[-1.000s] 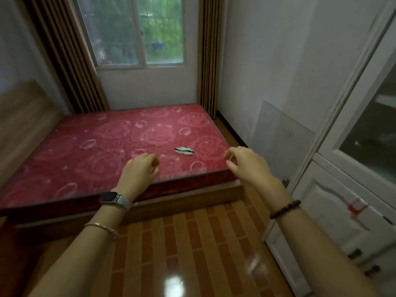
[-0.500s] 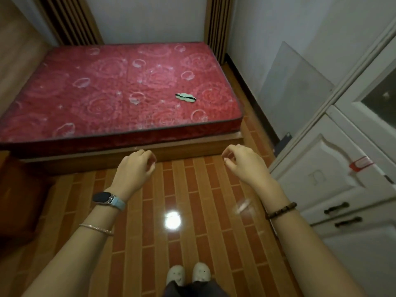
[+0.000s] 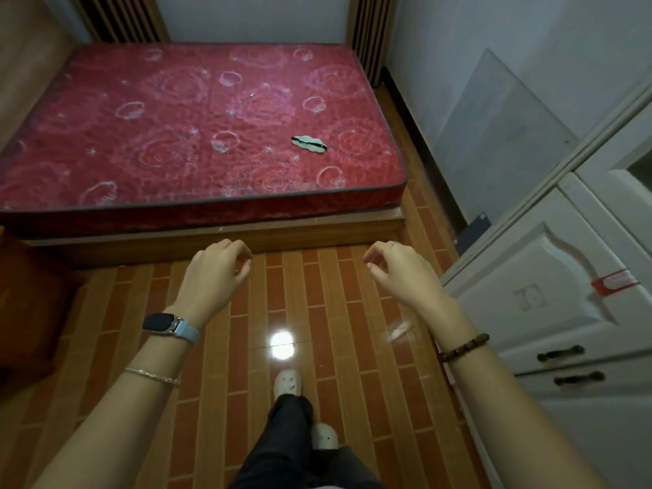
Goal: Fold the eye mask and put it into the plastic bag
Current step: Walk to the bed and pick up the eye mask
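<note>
- Camera tilt has gone further down since a second ago: window is out of frame, the person's feet (image 3: 306, 411) now show, and both hands sit lower against the mattress (image 3: 116, 142), over the tiled floor (image 3: 211, 382) in front of its near edge.
- Left hand (image 3: 215, 273) and right hand (image 3: 398, 273): both empty, fingers loosely curled, neither closed on anything; well apart from each other.
- Eye mask (image 3: 309, 144) lies flat on the mattress, toward its right side, set back from the near edge. Dark strap runs across it. Untouched, not yet folded.
- Plastic bag: not clearly visible anywhere on or around the mattress. Biggest risk: folding can start, bagging can't until the bag is located.
- Both hands are short of the mattress near edge, so the person probably has to step in and lean. The low wooden bed base (image 3: 225, 241) juts out below the mattress: shin or toe hit likely if approach is fast.
- Mask looks thin and limp; a one-handed pinch could drag it over the textured mattress cover instead of lifting it.
- Strap may catch on fingers or spring the fold open.
</note>
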